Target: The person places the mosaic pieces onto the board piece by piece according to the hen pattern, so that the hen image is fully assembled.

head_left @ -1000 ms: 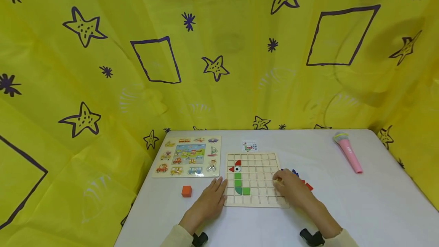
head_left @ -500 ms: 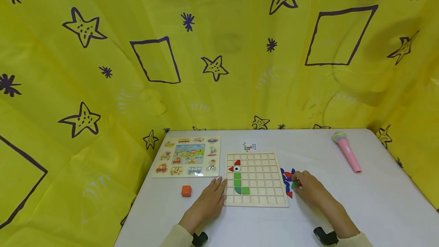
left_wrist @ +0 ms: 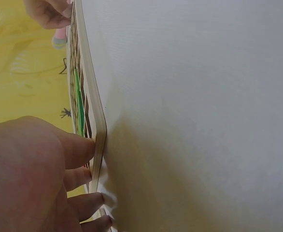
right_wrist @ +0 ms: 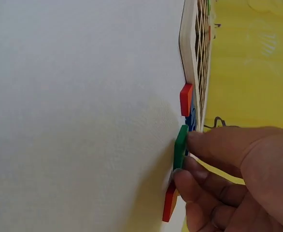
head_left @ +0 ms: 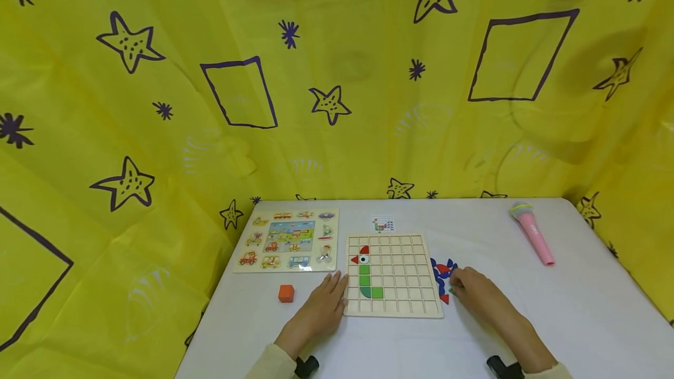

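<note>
A wooden grid board [head_left: 405,276] lies on the table with a red, white and green figure set in its left columns. My left hand [head_left: 323,303] rests against the board's left edge; in the left wrist view its fingertips [left_wrist: 91,203] touch the wooden rim. To the right of the board, my right hand [head_left: 476,288] is at a small pile of blue and red pieces [head_left: 441,276]. Its thumb and a finger pinch a green piece [right_wrist: 180,147], mostly covered in the head view. Red pieces [right_wrist: 186,100] lie on either side of it in the right wrist view.
Behind the board lies a small picture card [head_left: 382,224]. A vehicle puzzle [head_left: 330,262] is at the back left, with an orange cube [head_left: 286,293] in front of it. At the far right lies a pink toy microphone [head_left: 536,238]. Yellow cloth surrounds the table.
My right hand has moved right, from the board's right edge to the loose pieces, and now pinches a green one. My left hand stays at the board's left edge.
</note>
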Tool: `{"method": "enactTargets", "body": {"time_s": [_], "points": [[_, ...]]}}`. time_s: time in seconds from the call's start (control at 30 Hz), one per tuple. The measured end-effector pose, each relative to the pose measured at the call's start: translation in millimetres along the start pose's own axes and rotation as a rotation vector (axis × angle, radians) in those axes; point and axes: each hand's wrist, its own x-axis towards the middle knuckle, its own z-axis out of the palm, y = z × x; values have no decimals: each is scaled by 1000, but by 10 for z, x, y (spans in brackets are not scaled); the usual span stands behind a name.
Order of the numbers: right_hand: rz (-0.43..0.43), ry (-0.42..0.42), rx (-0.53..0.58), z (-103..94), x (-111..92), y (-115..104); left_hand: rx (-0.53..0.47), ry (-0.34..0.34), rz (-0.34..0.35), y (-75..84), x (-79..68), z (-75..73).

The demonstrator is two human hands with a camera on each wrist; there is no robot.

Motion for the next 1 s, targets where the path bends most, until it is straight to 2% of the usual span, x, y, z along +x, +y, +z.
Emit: {"method": "enactTargets", "body": {"time_s": [0.2,0.43,0.57,0.67,0.8,1.0], "points": [[49,-84,32,-42,-41,5,4,6,3,-4,0,-4],[76,-133,-14,-130,-55,12,1,12,-2,2,-9,-21],[88,-126,-6,-148,-79,25,-10,6,-6,0,-16,-28],[40,-90,12,-145,-104,40,-17,2,-7,2,-20,-31],[-22,-89,27,-131,-124,66,-25,0,-10,4,-18,-30],[47,-116,16,-121,-136,104,-38,-13,-15,-10,1,-13]]}}
